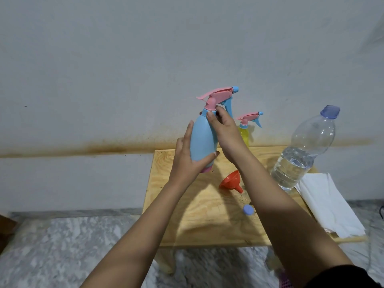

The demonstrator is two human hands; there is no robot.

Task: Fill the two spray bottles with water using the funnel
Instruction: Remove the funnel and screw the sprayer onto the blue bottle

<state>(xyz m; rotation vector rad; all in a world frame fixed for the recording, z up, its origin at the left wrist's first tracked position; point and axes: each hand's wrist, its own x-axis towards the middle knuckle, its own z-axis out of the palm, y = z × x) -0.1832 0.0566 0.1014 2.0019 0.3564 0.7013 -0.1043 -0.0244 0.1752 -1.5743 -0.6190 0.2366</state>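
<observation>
Holding a blue spray bottle (202, 140) upright in the air, above the far left part of a small wooden table (187, 225), a person works with both bare hands. The left hand (187, 161) grips the bottle's lower body, thumb wrapped across the front near the pink base and fingers reaching up the far side. The right hand (226, 132) has its fingertips curled round the bottle's neck collar, just under the pink trigger head (216, 96), which is on the bottle and points right.

A yellow spray bottle (244, 133) with the same pink and blue trigger head stands at the table's far edge, partly hidden behind the right hand. An orange funnel (229, 181) lies on its side near the table's middle, spout pointing toward the near edge. A small round blue cap (248, 209) rests on the table nearer the person. A clear plastic water bottle (301, 154), partly filled, stands at the table's right side. White paper sheets (324, 204) lie over the table's right edge.
</observation>
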